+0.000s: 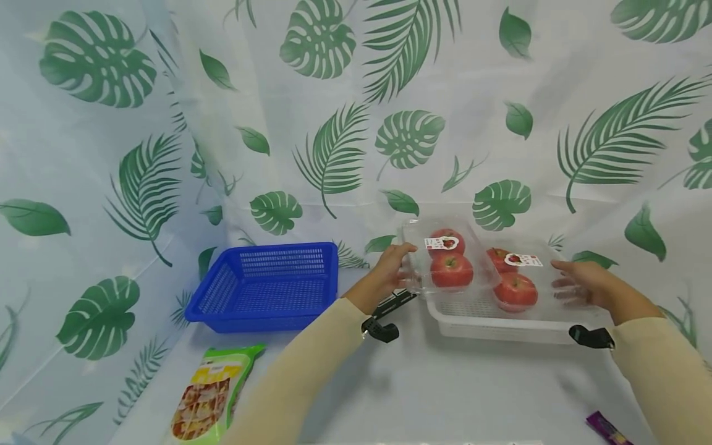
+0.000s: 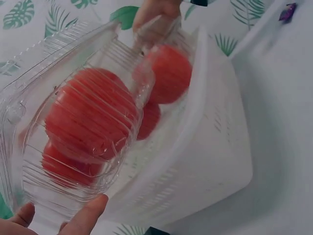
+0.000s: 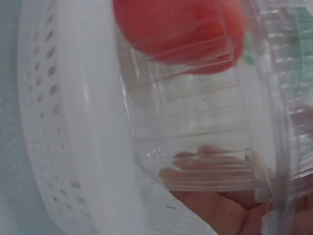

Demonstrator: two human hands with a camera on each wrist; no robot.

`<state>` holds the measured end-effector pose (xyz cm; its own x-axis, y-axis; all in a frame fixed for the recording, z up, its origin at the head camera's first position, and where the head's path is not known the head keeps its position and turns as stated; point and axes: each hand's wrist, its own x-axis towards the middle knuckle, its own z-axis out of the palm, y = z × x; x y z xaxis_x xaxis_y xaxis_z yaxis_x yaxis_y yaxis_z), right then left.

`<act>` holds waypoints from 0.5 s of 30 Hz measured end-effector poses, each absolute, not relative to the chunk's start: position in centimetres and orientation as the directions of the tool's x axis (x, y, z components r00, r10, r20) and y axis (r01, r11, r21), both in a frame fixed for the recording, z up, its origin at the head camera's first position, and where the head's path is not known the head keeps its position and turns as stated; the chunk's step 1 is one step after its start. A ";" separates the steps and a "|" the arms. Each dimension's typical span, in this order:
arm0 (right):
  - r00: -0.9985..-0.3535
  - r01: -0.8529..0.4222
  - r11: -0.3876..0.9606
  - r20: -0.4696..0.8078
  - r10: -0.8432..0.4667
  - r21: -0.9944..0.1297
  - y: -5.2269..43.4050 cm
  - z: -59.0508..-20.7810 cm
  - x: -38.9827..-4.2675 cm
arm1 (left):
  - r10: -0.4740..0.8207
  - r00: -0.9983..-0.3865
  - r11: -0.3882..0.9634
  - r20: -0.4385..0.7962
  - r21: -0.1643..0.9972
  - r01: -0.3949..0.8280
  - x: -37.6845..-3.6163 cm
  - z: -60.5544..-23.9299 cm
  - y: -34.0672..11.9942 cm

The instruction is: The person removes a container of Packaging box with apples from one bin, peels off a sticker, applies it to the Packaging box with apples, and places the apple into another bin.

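Observation:
My left hand grips the left end of a clear plastic clamshell with two red apples and a white label on its lid. A second such clamshell, also with two apples, is held at its right end by my right hand. In the right wrist view, the fingers show through the clear plastic. Both packs are at a white perforated basket, the left one partly overlapping the right one in the head view. Part of the basket is hidden behind them.
A blue perforated basket stands to the left. In front of it lies a green and yellow food bag. A small purple packet is near the front right. Leaf-printed sheeting hangs close behind the baskets.

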<state>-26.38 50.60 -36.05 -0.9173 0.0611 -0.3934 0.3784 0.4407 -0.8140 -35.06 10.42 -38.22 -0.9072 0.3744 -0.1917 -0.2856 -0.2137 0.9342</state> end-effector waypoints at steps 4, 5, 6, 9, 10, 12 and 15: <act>-0.927 0.339 0.395 -0.376 -0.016 -0.854 51.0 -35.3 -26.5 | 0.352 -0.916 -0.202 -0.194 0.939 -0.277 -35.3 -38.5 10.9; -0.928 0.336 0.387 -0.372 -0.020 -0.859 51.1 -35.1 -26.5 | 0.350 -0.917 -0.195 -0.194 0.942 -0.273 -35.3 -38.6 11.0; -0.929 0.334 0.379 -0.369 -0.022 -0.863 51.3 -34.8 -26.4 | 0.354 -0.915 -0.189 -0.194 0.943 -0.273 -35.3 -38.6 11.2; -0.931 0.338 0.363 -0.366 -0.010 -0.869 51.8 -34.2 -26.1 | 0.382 -0.903 -0.187 -0.195 0.941 -0.282 -35.3 -38.7 11.7; -0.930 0.340 0.357 -0.367 -0.007 -0.870 52.1 -33.9 -26.0 | 0.392 -0.899 -0.190 -0.194 0.939 -0.285 -35.2 -38.7 11.9; -0.929 0.346 0.348 -0.370 -0.001 -0.871 52.6 -33.5 -25.6 | 0.416 -0.889 -0.200 -0.189 0.935 -0.292 -35.1 -38.6 12.3; -0.930 0.345 0.348 -0.368 0.002 -0.872 53.2 -33.0 -25.2 | 0.424 -0.888 -0.181 -0.180 0.943 -0.278 -34.8 -38.4 13.0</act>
